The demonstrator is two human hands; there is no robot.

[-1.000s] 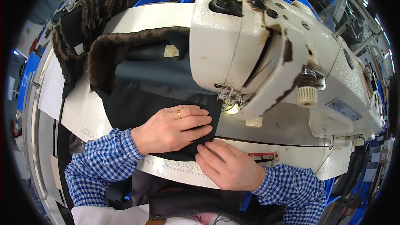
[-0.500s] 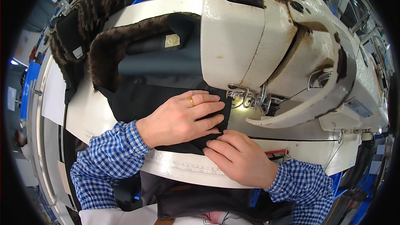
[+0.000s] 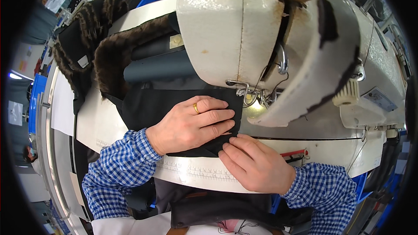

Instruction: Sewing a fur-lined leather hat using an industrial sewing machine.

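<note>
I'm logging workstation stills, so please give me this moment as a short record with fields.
Left hand: palm down on black cloth, wearing a gold ring
Right hand: fingers at the cloth's near right edge
Machine: white sewing machine, paint worn, light glowing below its head
Beyond the cloth: folded blue-grey fabric, brown fur trim
Surface: white table, ruler marks along its near edge
</note>
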